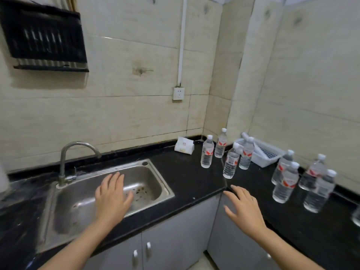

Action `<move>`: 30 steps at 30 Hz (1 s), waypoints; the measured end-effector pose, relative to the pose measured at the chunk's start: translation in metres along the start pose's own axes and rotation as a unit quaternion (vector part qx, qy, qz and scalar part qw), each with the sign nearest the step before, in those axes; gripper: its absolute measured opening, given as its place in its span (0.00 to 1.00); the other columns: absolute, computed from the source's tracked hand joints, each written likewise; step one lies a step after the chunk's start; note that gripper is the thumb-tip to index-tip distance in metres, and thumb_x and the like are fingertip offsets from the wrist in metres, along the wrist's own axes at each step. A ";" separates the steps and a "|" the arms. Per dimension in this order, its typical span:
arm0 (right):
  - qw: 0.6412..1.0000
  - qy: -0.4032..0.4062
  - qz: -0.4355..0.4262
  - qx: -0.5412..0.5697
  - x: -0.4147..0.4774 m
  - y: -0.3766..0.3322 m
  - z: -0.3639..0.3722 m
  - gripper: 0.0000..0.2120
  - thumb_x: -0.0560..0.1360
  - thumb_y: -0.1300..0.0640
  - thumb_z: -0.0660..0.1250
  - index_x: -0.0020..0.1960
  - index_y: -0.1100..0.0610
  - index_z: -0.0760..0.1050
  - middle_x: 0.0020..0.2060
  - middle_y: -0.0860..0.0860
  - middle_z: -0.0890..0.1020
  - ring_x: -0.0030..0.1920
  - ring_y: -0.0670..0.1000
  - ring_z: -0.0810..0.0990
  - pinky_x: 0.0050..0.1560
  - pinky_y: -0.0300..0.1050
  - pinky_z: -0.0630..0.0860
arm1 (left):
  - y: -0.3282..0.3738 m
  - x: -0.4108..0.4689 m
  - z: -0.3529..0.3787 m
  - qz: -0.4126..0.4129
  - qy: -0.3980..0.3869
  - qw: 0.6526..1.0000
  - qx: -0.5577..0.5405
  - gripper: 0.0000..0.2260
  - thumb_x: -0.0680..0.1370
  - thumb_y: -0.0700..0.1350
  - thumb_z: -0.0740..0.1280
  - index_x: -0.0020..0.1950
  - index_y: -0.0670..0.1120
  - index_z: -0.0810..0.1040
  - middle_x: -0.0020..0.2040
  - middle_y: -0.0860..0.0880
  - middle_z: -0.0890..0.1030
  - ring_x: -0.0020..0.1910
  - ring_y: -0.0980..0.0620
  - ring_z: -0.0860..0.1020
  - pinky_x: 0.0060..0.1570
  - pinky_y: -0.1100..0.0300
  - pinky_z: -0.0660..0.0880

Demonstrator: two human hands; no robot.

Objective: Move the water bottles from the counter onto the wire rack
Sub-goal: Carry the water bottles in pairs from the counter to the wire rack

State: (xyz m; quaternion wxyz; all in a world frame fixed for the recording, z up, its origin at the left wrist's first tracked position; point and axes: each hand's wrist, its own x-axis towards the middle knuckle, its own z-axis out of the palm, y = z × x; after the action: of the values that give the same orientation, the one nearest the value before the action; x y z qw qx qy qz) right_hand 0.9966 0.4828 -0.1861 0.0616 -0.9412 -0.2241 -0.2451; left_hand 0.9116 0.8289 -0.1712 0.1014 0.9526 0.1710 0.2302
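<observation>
Head view: eight water bottles [207, 152] upright on black counter [187, 178], four near the corner, four further right. Left hand [113, 197] over sink [109, 193], right hand [243, 209] over counter edge; both with fingers spread, grasping nothing.

glass [356, 216] cropped at right, bottle labels blurred
</observation>
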 end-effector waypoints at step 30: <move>0.891 -0.137 0.338 0.272 0.169 0.165 0.234 0.26 0.75 0.53 0.64 0.71 0.54 0.61 0.70 0.54 0.65 0.70 0.54 0.60 0.67 0.48 0.60 | 0.246 0.173 0.319 -0.093 -0.208 0.946 -0.229 0.24 0.77 0.45 0.62 0.71 0.42 0.62 0.72 0.45 0.65 0.73 0.46 0.59 0.69 0.50 0.59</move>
State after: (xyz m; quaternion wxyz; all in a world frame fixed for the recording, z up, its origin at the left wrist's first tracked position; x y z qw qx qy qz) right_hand 1.3048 0.4545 -0.3081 0.3628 -0.9308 0.0435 -0.0078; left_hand 1.2757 0.6303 -0.3126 0.3712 0.9103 0.1765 0.0495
